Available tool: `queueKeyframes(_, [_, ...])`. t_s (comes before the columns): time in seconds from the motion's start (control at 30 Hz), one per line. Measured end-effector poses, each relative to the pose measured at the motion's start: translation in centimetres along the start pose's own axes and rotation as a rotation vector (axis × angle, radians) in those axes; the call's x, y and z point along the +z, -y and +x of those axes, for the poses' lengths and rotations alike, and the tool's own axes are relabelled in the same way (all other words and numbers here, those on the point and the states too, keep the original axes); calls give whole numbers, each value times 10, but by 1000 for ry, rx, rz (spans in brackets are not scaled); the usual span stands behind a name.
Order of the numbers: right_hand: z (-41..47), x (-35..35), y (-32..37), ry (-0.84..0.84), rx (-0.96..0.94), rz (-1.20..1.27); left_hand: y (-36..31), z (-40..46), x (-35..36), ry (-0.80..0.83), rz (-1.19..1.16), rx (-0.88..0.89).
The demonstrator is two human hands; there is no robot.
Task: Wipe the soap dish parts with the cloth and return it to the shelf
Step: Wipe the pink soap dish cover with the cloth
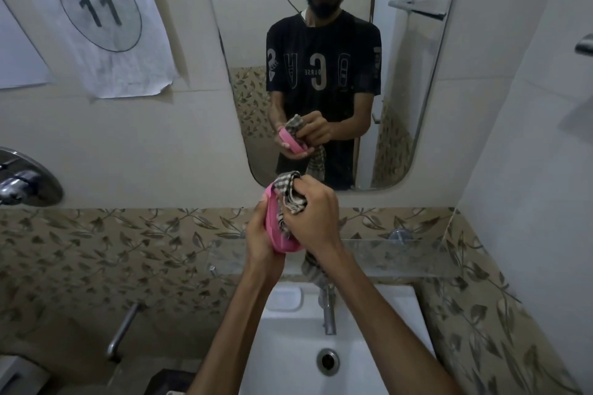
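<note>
Fingers of right hand [313, 218] press cloth [290, 194] into, seemingly, pink dish [272, 228].

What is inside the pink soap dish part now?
The checkered cloth, gripped by the right hand, is pressed into the pink soap dish part. The dish's inner surface under it is hidden.

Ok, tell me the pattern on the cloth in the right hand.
The cloth is checked, beige and dark on white; the head view shows it best, bunched against the pink soap dish part.
</note>
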State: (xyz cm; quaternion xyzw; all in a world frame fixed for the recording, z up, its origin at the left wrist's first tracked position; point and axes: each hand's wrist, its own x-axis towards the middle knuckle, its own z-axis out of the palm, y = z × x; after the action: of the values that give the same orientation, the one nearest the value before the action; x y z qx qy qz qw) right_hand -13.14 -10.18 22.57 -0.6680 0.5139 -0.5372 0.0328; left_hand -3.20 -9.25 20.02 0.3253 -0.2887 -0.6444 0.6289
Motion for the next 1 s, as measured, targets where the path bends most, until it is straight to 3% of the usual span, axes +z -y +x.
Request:
queueKeyframes(0.2, [-8, -3, -11, -40, 175, -55, 1, 3, 2, -38, 82, 61])
queueKeyframes(0.43, [-45, 5, -7, 36, 319, 30, 2, 11, 0, -83, 65, 37])
queueKeyframes(0.63, [-52, 8, 2, 22, 237, 260, -5, 20, 3, -86, 16, -26])
queueKeyframes(0.77, [-47, 19, 8, -5, 134, 261, -4, 23, 1, -69, 8, -60])
queueKeyframes(1.0, [-18, 29, 3, -214, 281, 273, 18, 7, 3, -60, 130, 48])
